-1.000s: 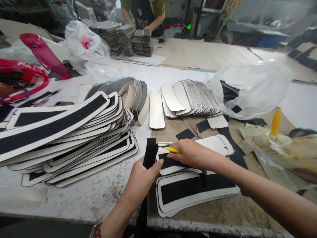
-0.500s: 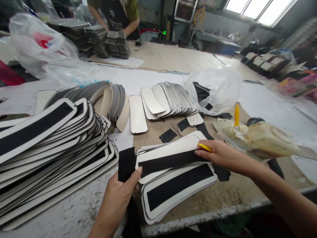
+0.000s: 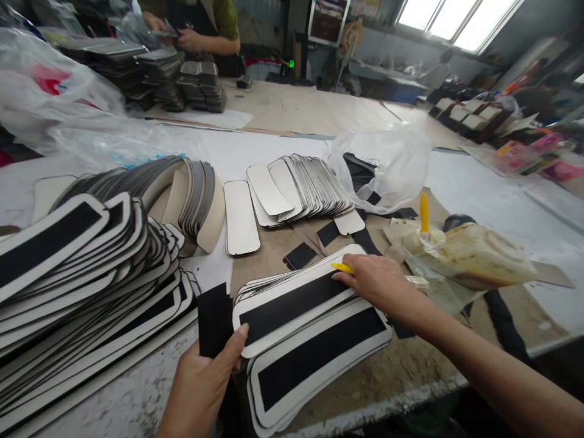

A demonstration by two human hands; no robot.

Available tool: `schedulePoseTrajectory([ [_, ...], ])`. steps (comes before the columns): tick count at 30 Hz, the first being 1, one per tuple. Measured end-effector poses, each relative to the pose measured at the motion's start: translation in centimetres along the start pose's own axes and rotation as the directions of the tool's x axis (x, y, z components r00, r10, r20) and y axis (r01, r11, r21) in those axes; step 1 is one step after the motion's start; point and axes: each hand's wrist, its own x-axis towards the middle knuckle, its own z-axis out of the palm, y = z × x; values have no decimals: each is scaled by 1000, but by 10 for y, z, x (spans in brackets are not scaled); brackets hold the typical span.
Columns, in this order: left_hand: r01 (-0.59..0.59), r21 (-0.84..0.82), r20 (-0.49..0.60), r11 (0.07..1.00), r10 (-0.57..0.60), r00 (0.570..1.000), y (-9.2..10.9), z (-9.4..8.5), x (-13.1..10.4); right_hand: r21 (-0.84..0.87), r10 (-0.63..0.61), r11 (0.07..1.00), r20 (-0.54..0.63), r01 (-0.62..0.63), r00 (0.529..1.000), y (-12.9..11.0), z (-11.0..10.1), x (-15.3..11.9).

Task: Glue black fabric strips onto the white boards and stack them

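Observation:
My left hand (image 3: 201,377) is closed on black strips (image 3: 214,319), with its thumb at the left end of a white panel (image 3: 353,250). One strip end stands up beside the thumb; more black material hangs below the hand. My right hand (image 3: 371,280) grips a yellow pointed tool (image 3: 342,267), its fingertips on the upper edge of a black strip (image 3: 292,304) that lies along this panel. Nearer me is another white panel (image 3: 319,359) with a black strip framed by its pale border. Thin panels are stacked under both.
A large pile of strip-covered panels (image 3: 91,286) fills the left. Behind stand curved grey pieces (image 3: 198,204) and bare white panels (image 3: 314,185). A clear plastic bag (image 3: 401,164) and a yellowish glue bag (image 3: 483,255) lie rightward. Across the table a co-worker (image 3: 201,39) handles a piece.
My right hand has shifted left along the panel, and the black strip now lies flat with white border showing around it. The view has swung slightly. The co-worker's hands have risen with a piece.

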Motion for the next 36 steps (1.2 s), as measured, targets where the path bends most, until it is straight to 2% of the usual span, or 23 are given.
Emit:
schedulePoseTrajectory([
  [5, 52, -22, -27, 998, -53, 998, -2, 0, 1, 15, -4, 1000, -3, 4, 1000, 1, 4, 3],
  [9, 81, -35, -8, 996, -81, 997, -2, 0, 2, 6, -19, 1000, -2, 19, 1000, 2, 4, 4],
  [13, 72, -35, 4, 997, -72, 997, -1, 1, 2, -15, -2, 1000, 6, 2, 1000, 2, 3, 3],
  [19, 65, -51, -36, 997, -67, 997, -3, 1, 2, -35, 80, 996, -108, -84, 991, 20, 0, -8],
  [22, 52, -53, 12, 997, -52, 999, -4, -1, 4, 32, 140, 990, -185, -137, 973, 36, 3, -15],
  [26, 45, -60, 5, 997, -44, 999, -3, -2, 2, 230, 148, 968, -217, -97, 965, 48, 11, -21],
  [29, -4, -71, -17, 997, 2, 1000, -1, -1, -2, 442, 129, 896, -191, -32, 973, 48, 13, -23],
  [33, -65, -99, -16, 993, 64, 998, 0, -4, -8, 741, 111, 671, -81, -15, 990, 42, 10, -28],
  [36, -73, -119, 33, 990, 77, 996, -2, -10, -10, 831, 105, 556, -41, -24, 994, 39, 9, -34],
])
